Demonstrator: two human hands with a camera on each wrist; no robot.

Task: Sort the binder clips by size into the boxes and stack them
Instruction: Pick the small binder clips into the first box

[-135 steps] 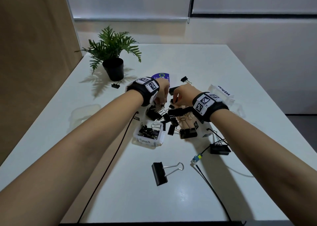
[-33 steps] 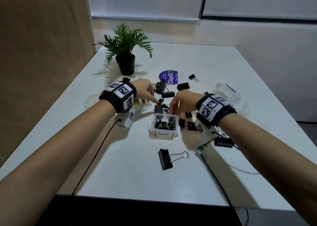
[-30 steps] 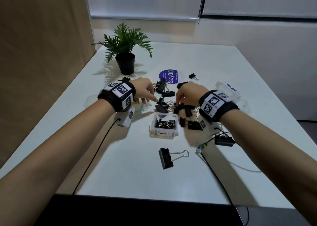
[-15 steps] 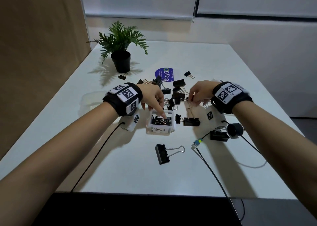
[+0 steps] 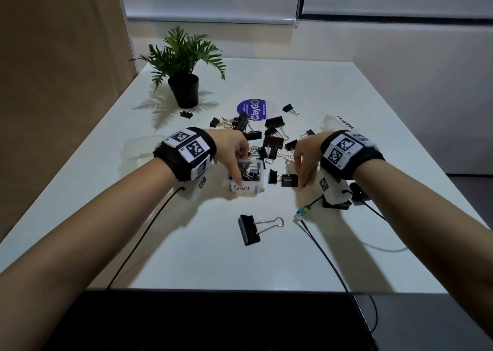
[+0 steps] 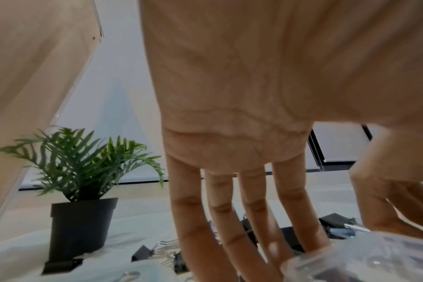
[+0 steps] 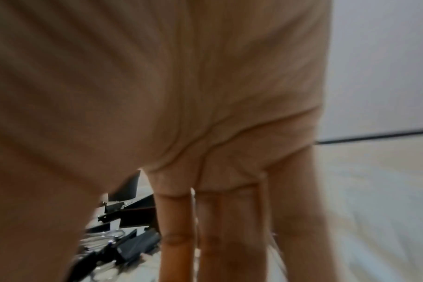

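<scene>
The left hand [image 5: 234, 150] has its fingers [image 6: 232, 229] straight, pointing down at the box marked "Small" [image 5: 246, 182]. They touch its rim, probably to keep it from sliding. They hold nothing. The right hand [image 5: 306, 156] reaches down with straight fingers beside a middle-sized clip [image 5: 289, 180], likely to pick it up. Whether it touches the clip is hard to tell, because that wrist view is blurry. More binder clips [image 5: 272, 140] lie in a pile behind the box. A big clip [image 5: 249, 233] sits alone on the tabletop [image 5: 186, 257]. Another box, half hidden behind the right wrist, has a label that is cut off.
</scene>
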